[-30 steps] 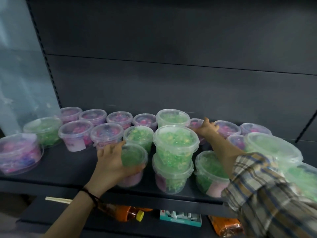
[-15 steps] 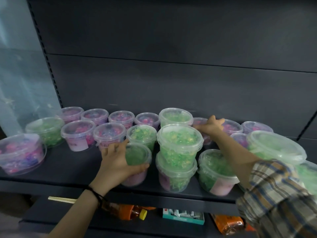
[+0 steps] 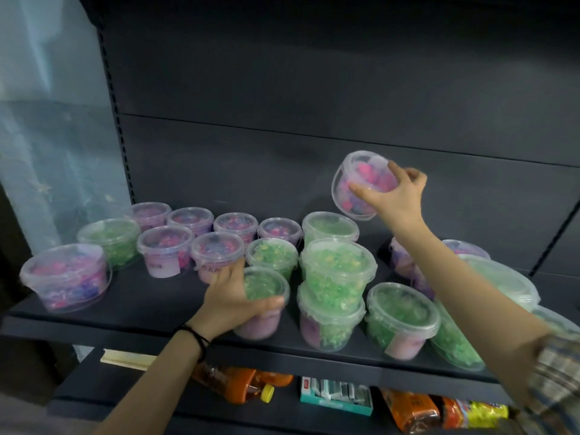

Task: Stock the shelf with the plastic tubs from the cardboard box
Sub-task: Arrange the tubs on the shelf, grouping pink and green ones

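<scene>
Pink tub point(image 3: 365, 171), tilted, was gripped by right hand point(image 3: 400, 200) fingers, forearm point(image 3: 445, 271) partly hiding rear tubs point(image 3: 466, 247); left hand point(image 3: 230, 298) fingers clasped green tub point(image 3: 266, 282).

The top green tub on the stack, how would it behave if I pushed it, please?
It may slide or topple, since the top green tub rests only on the lower tub, not the shelf. Its thin clear wall suggests it is fairly light and slightly flexible.

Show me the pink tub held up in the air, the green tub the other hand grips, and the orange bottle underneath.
Raised pink tub point(image 3: 361, 171): head view, clear wall above the fingers.
Gripped green tub point(image 3: 268, 282): head view, middle of its lid.
Orange bottle point(image 3: 232, 383): head view, its body, lower shelf.
</scene>
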Tool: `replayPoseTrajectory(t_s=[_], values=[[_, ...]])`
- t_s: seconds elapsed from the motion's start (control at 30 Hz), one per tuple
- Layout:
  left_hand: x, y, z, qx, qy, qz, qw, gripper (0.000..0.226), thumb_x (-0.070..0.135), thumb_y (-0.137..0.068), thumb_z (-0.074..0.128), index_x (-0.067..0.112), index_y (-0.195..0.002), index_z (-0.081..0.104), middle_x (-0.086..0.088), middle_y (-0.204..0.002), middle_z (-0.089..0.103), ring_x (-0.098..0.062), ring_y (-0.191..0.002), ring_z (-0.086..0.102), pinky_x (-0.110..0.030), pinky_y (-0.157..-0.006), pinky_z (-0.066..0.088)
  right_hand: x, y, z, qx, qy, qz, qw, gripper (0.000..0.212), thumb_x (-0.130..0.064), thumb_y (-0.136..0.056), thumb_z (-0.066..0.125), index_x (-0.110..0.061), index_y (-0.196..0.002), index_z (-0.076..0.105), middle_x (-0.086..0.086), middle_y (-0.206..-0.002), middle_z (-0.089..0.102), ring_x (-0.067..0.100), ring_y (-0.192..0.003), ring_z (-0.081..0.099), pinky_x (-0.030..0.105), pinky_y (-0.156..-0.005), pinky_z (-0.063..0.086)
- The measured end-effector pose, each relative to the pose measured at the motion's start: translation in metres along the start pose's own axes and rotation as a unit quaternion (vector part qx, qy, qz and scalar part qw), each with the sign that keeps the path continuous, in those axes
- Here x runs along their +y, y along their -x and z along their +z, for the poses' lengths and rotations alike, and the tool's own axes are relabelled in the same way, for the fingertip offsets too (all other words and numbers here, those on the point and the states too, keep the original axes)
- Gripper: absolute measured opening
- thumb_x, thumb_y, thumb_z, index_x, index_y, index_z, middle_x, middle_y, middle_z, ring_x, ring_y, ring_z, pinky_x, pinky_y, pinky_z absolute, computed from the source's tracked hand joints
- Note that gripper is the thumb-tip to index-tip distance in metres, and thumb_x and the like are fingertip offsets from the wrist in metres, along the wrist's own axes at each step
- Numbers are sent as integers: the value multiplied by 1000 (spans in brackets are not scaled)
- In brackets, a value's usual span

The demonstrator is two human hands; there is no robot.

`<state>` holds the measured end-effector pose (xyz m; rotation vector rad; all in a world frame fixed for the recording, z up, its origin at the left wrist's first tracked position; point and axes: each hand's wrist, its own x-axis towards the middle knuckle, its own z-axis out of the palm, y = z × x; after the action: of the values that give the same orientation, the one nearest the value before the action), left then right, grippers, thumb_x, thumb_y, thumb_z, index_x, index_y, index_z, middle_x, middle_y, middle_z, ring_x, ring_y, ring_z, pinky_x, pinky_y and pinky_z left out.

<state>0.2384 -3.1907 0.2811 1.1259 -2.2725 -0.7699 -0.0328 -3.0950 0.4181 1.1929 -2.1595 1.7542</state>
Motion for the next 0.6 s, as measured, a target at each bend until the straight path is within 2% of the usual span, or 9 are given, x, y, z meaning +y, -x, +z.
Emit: replayPoseTrajectory(t_s=[0.07,0.13,0.2,0.27,0.33,0.4,0.43,0.5,0.6], values=[[4,3,-15,17,54,36,998,124,89,-46,52,23,-148,26,-5,-150,31,-20,-138,21,-38,-114,21,-29,18,8,-39,-21,-14,999,89,-43,-64,86,-13,-138,46,-4,-125,26,6,-115,39,0,-86,28],[8,7,-34,56,134,90,985,111,80,-60,62,22,-148,27,0,-152,28,-6,-136,18,-30,-114,17,-56,40,22,-89,-29,-21,995,84,-41,-65,86,-16,-136,50,-4,-126,29,4,-115,41,4,-89,31],[9,11,-57,83,216,132,964,99,67,-61,65,31,-145,27,12,-148,29,-1,-136,21,-27,-112,22,-79,66,43,-134,-27,-38,990,80,-36,-64,87,-17,-134,54,-4,-125,32,1,-110,43,-6,-84,29],[4,15,-79,89,271,155,946,98,61,-60,71,39,-143,23,26,-143,31,-3,-137,29,-28,-111,29,-94,93,69,-186,-31,-48,981,78,-35,-62,88,-20,-132,55,-6,-123,34,-9,-104,44,-10,-82,26],[-11,20,-93,82,301,168,935,96,49,-63,79,41,-141,23,33,-138,32,4,-134,34,-18,-105,34,-101,122,99,-240,-37,-40,969,78,-38,-60,88,-26,-130,55,-11,-120,35,-15,-104,43,-10,-80,27],[-38,26,-98,84,319,175,928,90,25,-67,85,38,-136,28,30,-134,36,13,-124,40,-8,-93,39,-102,149,128,-271,-43,-30,961,76,-39,-60,88,-30,-128,54,-17,-117,35,-8,-109,42,-9,-79,28],[-55,28,-98,90,326,171,926,91,15,-66,86,40,-132,30,29,-131,39,13,-120,44,-6,-89,41,-101,161,141,-279,-39,-27,959,77,-38,-60,89,-30,-128,54,-17,-117,35,-4,-112,41,-8,-80,28],[-90,34,-98,87,332,144,928,97,15,-59,90,47,-129,31,29,-126,46,9,-117,50,-11,-89,44,-98,180,164,-305,-11,-31,952,83,-39,-60,89,-30,-133,50,-12,-124,36,2,-119,39,0,-90,31],[-129,41,-96,91,333,94,934,101,31,-49,91,55,-128,33,35,-120,50,6,-116,52,-15,-89,47,-94,198,192,-361,41,-48,930,89,-48,-62,86,-30,-138,44,-6,-141,38,10,-132,34,28,-110,33]])
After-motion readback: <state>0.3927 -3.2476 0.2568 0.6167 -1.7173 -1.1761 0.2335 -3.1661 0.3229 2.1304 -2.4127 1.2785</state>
